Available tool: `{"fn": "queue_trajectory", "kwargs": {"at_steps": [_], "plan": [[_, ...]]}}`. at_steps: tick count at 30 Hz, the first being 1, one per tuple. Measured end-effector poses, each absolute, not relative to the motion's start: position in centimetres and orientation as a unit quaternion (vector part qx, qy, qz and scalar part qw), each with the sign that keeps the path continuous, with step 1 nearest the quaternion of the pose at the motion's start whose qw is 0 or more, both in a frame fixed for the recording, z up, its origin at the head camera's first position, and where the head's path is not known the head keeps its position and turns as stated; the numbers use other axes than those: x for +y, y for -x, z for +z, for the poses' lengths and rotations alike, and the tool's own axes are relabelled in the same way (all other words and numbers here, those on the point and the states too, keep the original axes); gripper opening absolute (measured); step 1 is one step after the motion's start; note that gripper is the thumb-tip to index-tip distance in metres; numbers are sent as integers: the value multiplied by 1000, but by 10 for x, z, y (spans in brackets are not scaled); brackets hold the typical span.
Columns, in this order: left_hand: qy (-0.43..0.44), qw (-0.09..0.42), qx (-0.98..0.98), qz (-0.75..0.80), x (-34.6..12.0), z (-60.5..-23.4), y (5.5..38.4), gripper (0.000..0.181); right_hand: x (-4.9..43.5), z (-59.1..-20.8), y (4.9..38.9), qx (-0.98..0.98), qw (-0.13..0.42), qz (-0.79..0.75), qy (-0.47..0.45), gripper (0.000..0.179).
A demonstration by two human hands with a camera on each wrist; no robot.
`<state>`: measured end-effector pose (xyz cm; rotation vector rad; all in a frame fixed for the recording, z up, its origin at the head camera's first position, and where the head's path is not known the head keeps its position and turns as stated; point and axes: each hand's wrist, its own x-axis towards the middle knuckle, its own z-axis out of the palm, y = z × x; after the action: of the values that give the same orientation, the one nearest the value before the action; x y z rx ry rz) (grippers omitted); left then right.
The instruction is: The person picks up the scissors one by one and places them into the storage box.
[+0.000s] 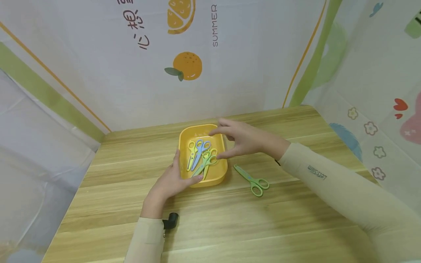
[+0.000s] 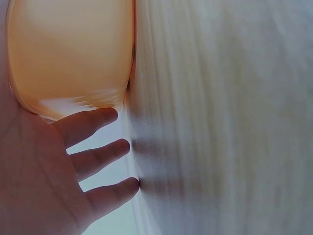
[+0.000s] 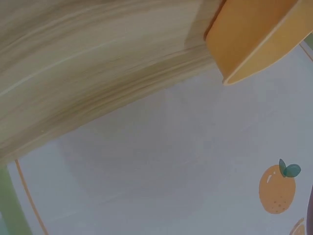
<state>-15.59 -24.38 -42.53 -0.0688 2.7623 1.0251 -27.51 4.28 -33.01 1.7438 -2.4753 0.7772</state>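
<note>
A yellow plastic basket (image 1: 218,175) sits on the wooden table. Inside lie several small scissors: yellow scissors (image 1: 191,157), blue scissors (image 1: 198,154), and green scissors (image 1: 204,163) overlapping another yellow pair. My left hand (image 1: 171,180) holds the basket's near left corner, thumb over the rim and fingers along the outer wall; in the left wrist view the fingers are spread, fingertips close to the table. Over the basket's right side is my right hand (image 1: 241,137), thumb and fingers apart with nothing between them. Another pair of green scissors (image 1: 251,179) lies on the table right of the basket.
The wooden table (image 1: 210,226) meets a white printed cloth (image 1: 246,73) at its back edge, just behind the basket. More cloth hangs along the left and right sides. A black wrist device (image 1: 171,220) is on the left sleeve.
</note>
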Motion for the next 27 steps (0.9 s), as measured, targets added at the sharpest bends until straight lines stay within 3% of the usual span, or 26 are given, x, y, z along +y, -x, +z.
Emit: {"fn": "queue_trajectory", "kwargs": {"at_steps": [16,20,27], "plan": [[29,99,936,336,-245,-426,157,144,99,-364,259,-808,27,248,-534,63],[31,101,936,337,-244,-426,157,144,109,-372,252,-816,16,218,-534,65],[32,101,935,339,-244,-427,157,143,123,-386,247,-853,-55,150,-496,82]]}}
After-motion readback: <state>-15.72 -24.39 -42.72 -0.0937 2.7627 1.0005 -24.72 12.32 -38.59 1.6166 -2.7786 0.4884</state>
